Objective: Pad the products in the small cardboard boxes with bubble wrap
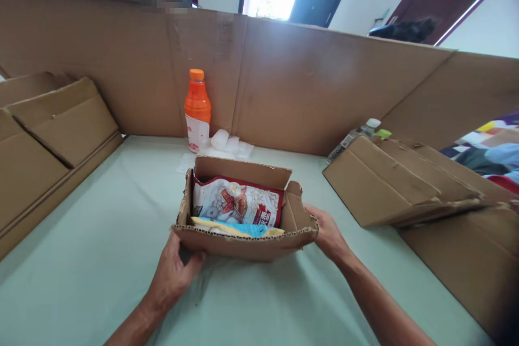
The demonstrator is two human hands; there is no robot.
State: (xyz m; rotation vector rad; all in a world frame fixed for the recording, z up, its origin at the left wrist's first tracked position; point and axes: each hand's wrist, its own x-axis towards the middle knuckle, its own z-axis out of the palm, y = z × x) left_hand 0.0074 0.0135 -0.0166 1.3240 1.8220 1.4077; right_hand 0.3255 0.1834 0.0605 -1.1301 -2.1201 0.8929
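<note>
A: Box position?
B: Open cardboard box (243, 246) sits on the pale green bench (101, 238), centre, near edge. Inside: red-and-white snack bag (237, 203), w/ a yellow-and-blue packet (239, 228) in front of it.
A: Hands?
B: Left hand (175, 273) grips the box's front left corner, fingers curled under. Right hand (328, 232) is wrapped on the right-side flap.
A: Surroundings?
B: Orange bottle (197, 111) upright behind box, by the cardboard wall (324, 92). Flat cartons (389, 184) stacked to the right.

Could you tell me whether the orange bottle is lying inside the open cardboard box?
No, the orange bottle stands upright on the table behind the cardboard box.
</note>
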